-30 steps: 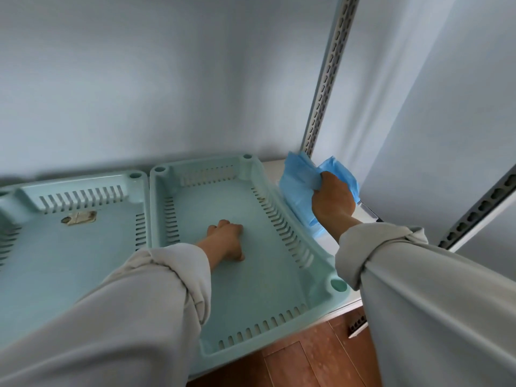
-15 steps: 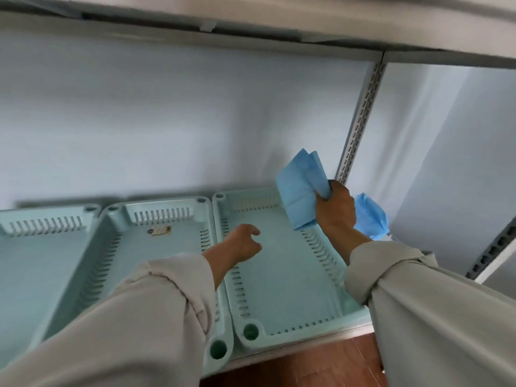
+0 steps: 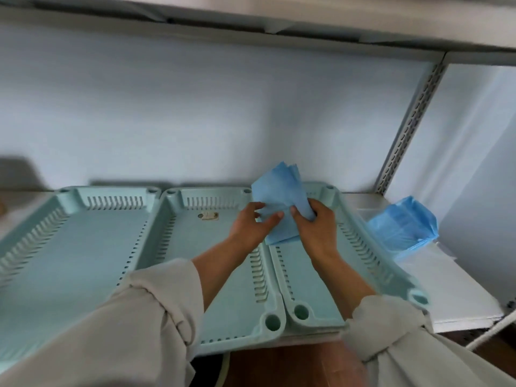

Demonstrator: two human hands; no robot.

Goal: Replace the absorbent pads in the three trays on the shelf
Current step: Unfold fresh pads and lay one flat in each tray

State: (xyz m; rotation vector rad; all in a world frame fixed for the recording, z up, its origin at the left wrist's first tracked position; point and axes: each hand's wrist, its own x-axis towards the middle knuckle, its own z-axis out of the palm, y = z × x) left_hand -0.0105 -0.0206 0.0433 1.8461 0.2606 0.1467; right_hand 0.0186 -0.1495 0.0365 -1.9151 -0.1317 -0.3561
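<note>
Fingers of both hands are on a folded light-blue absorbent pad (image 3: 279, 208), held up in the air over the seam between the middle and right trays. The right hand (image 3: 315, 227) has its fingers curled round the pad's right edge, thumb pressed on the front. The left hand (image 3: 248, 224) pinches the pad's lower left part between thumb and fingers. The pad's top corner fans out a bit, so you can see a few layers up there, and it stands more or less upright against the pale wall.

Underneath, three pale mint-green plastic trays with slotted sides sit side by side on the white shelf (image 3: 460, 297), touching each other: the left tray (image 3: 69, 247), the middle tray (image 3: 195, 247) and the right tray (image 3: 371, 263). All three look bare inside. The middle one has a small tan label-ish thing (image 3: 208, 215) near its back wall, too blurry to read.

Just right of the right tray, a crumpled stack of more blue pads in thin plastic wrap (image 3: 403, 227) lies on the shelf. Both forearms come out of rolled-up beige sleeves (image 3: 156, 317). A perforated metal upright (image 3: 405, 129) runs up the back right corner, and there's wood floor (image 3: 279, 364) below the shelf edge.
</note>
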